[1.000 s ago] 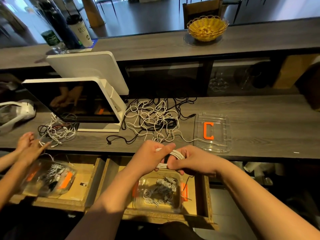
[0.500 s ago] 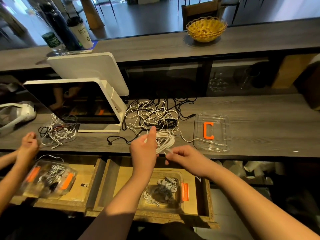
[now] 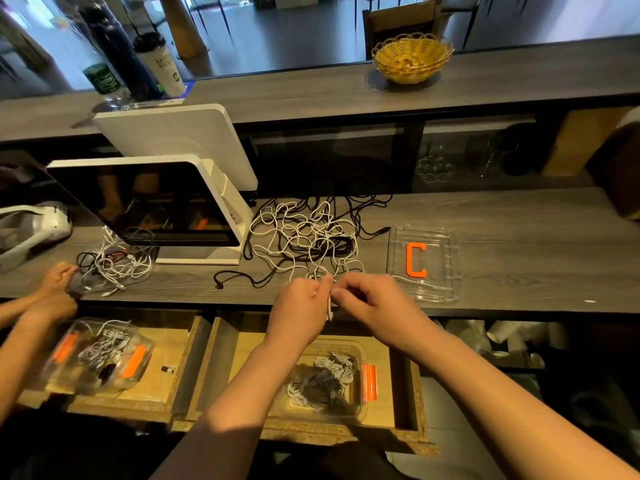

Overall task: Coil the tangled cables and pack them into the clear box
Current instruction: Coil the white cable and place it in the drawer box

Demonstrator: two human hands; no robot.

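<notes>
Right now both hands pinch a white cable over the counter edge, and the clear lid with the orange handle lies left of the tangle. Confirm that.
Not quite. In the head view the clear lid lies right of the tangle, not left. The left hand and right hand do pinch a white cable over the counter edge.

Head view looks steeply down over counter (image 3: 485, 216)

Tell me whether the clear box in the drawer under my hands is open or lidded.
Open. The clear box in the drawer has no cover over its coiled cables; a clear lid with an orange clip lies on the counter.
</notes>
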